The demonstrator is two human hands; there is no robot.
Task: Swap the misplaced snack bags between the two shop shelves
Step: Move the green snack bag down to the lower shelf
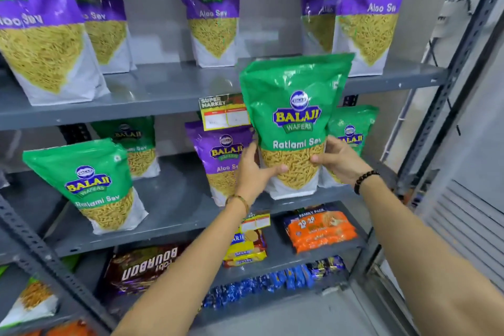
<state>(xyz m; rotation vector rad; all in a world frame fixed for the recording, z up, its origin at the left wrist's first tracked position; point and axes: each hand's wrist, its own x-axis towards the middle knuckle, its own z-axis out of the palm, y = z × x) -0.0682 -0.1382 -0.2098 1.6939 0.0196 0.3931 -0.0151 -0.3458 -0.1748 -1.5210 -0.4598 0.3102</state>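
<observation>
You hold a green Ratlami Sev bag upright in both hands, in front of the two grey shelves.

Your left hand grips the bag's lower left edge, thumb across the front, and your right hand grips the lower right edge, so both are closed around the one bag. Its top reaches the front lip of the upper shelf, where the purple Aloo Sev bags stand in a row; its base sits low at the lower shelf, though you cannot tell whether it rests there. Just left of it on that lower shelf stands one purple Aloo Sev bag, partly behind your left hand, among other green Ratlami Sev bags. A price tag hangs from the upper shelf's edge, beside the held bag.
</observation>
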